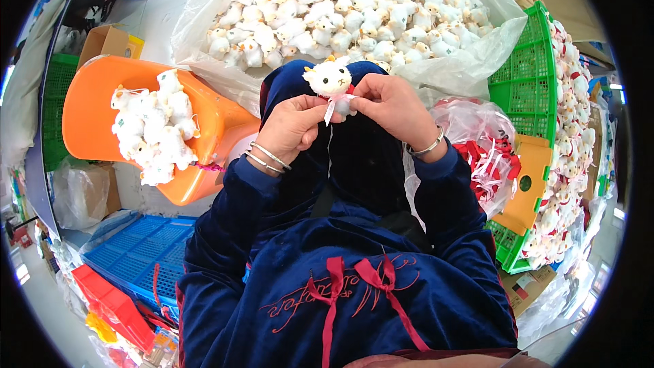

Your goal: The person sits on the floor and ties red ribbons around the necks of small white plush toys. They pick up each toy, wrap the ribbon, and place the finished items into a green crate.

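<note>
Above my knees I hold a small white plush toy (330, 78) upright, with yellow-orange horns, dark eyes and a red band at its neck. My left hand (291, 125) pinches a pale pink ribbon (333, 106) at the toy's front, its fingers closed. From the other side, my right hand (393, 107) closes its thumb and fingers at the neck and ribbon. A thin white strand hangs below the toy. My fingers partly hide its body. Silver bangles circle both wrists.
Ahead lies a clear plastic bag (197, 17) heaped with white plush toys. An orange plastic chair (92, 112) at left carries several more. To the right are a bag of red and white ribbons (487, 163) and a green crate (521, 88). A blue crate (139, 252) stands lower left.
</note>
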`<state>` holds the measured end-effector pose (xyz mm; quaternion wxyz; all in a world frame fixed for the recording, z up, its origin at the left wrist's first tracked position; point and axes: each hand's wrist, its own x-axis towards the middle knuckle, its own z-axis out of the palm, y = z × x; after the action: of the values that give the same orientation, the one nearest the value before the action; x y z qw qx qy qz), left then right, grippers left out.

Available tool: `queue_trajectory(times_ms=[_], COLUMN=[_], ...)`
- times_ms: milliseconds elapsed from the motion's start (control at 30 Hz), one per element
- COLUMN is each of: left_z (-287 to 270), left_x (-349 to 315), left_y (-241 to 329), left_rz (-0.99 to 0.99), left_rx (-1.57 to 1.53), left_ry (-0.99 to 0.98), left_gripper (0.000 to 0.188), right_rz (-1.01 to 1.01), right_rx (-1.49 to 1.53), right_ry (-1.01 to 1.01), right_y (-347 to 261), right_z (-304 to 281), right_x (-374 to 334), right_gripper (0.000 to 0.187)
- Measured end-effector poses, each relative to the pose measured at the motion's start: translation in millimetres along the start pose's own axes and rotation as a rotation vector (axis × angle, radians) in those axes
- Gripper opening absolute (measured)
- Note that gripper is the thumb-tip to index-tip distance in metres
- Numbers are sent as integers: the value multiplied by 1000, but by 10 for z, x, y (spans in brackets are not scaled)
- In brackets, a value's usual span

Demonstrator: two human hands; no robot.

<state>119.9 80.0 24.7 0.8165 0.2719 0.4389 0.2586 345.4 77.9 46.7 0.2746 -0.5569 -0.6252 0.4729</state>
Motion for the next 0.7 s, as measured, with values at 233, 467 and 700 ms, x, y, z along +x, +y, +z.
queue_trajectory(times_ms=[233, 467, 700], left_z=[46, 52, 40], left_x=[-65, -8, -16], left_y=[129, 9, 5], left_rz=[-43, 13, -75], left_rx=[-102, -20, -169], left_ry=[9, 57, 37], left_gripper=[16, 16, 29], right_rz=[191, 81, 63], right_rx=[48, 160, 200], right_ry=[-31, -9, 12], right_y=[-219, -50, -9], right_z=[28, 77, 90], right_x=[-49, -45, -29], right_gripper=[13, 13, 12])
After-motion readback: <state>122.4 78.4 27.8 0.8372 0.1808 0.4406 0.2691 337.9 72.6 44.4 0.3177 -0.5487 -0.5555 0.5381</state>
